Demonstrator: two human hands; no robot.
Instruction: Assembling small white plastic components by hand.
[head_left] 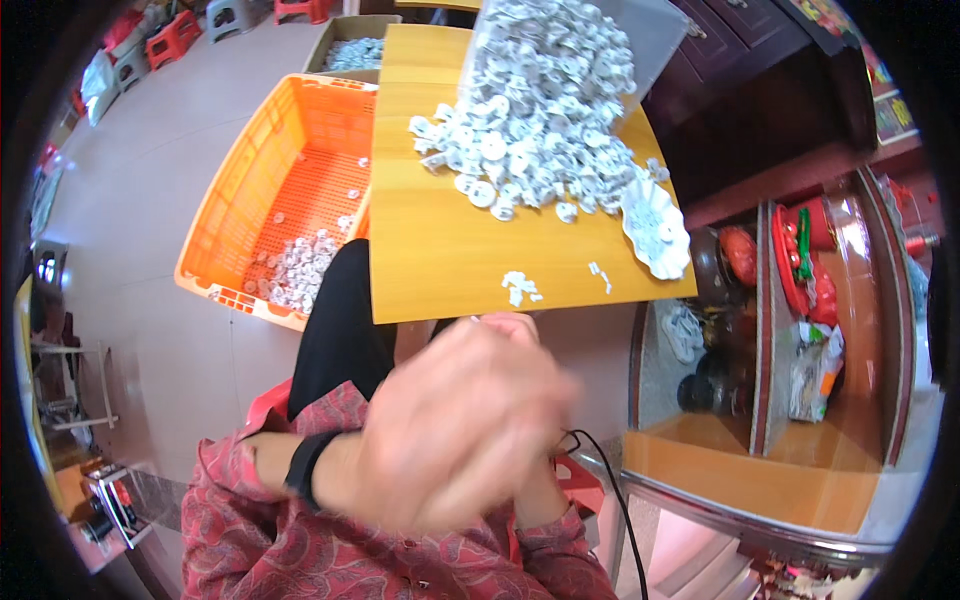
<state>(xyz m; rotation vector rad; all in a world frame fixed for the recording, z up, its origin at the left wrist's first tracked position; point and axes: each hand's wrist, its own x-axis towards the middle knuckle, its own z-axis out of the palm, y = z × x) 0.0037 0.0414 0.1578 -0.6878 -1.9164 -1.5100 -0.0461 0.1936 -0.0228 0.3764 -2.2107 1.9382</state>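
Note:
My two hands are pressed together in front of my chest, just below the near edge of the wooden table [440, 270], and they are blurred by motion. My left hand [450, 420], with a black band on its wrist, lies over my right hand [535, 490] and hides most of it. Whether anything is held between them cannot be seen. A large pile of small white plastic parts [530, 140] spills from a clear bag [640, 30] at the far side of the table. A few loose white parts [520, 288] lie near the table's front edge.
A white scalloped dish [655, 230] with parts sits at the table's right edge. An orange crate [255, 170] holding white parts stands on the floor to the left, with a cardboard box [352, 50] behind it. A glass-topped cabinet [800, 330] stands on the right. A black cable [610, 480] runs down by my right arm.

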